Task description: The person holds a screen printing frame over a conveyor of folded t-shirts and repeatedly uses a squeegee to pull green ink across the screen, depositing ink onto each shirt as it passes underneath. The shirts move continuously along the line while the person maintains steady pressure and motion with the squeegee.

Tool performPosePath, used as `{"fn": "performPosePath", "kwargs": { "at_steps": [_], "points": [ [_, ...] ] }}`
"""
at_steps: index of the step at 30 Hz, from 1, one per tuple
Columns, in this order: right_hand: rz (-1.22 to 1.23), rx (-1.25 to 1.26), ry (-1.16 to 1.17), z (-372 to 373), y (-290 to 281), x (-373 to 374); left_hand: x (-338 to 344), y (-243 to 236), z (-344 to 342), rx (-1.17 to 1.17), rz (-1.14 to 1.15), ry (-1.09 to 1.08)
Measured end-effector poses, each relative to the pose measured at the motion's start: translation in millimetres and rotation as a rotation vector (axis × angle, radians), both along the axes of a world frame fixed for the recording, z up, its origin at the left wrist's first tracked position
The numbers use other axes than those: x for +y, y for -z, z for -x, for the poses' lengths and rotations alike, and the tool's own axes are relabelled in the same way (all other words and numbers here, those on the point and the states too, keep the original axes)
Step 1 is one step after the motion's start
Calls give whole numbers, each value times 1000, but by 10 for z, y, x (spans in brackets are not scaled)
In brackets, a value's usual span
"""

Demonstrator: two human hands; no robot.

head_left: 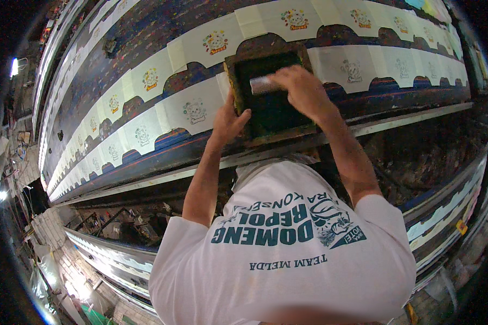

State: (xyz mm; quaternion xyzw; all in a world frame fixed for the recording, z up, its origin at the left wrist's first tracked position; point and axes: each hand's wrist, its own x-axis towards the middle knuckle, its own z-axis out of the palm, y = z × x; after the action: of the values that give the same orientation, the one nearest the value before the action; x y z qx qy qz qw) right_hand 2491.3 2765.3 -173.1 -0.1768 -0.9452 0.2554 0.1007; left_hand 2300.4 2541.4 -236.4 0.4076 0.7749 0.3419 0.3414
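Observation:
A screen printing frame [281,135] with a dark green mesh lies on the long table in front of me, over the nearer row of pale cloth pieces. My left hand [230,122] grips its left side, thumb on the near left part of the rim. Above the mesh, my right hand [303,92] is closed around a pale, flat-edged squeegee [261,85], which points to the left. Whether the squeegee's edge touches the mesh, I cannot tell. The cloth under the frame is hidden.
Left of the frame, a cloth piece [194,110] bears a dark outline drawing; another [353,70] lies to the right. A farther row has coloured prints, including one cloth piece [216,43]. A pale rail [417,115] edges the table before me. Another table [114,265] stands behind me.

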Motion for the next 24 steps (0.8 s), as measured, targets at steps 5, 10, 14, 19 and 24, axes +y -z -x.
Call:
{"fn": "performPosePath", "kwargs": {
  "at_steps": [5,10,14,19,24],
  "points": [
    [38,-58,10,231,6,181,36,-32,-35,58,50,-17],
    [27,-48,-10,-282,-43,-345,34,-10,-22,112,13,13],
    [84,-66,35,-552,-52,-648,42,37,-12,88,-61,20],
    [177,-105,-6,-304,-76,-259,52,46,-18,143,-64,30],
    [99,-8,31,311,-40,220,61,-61,-34,62,-36,32]
  ]
}}
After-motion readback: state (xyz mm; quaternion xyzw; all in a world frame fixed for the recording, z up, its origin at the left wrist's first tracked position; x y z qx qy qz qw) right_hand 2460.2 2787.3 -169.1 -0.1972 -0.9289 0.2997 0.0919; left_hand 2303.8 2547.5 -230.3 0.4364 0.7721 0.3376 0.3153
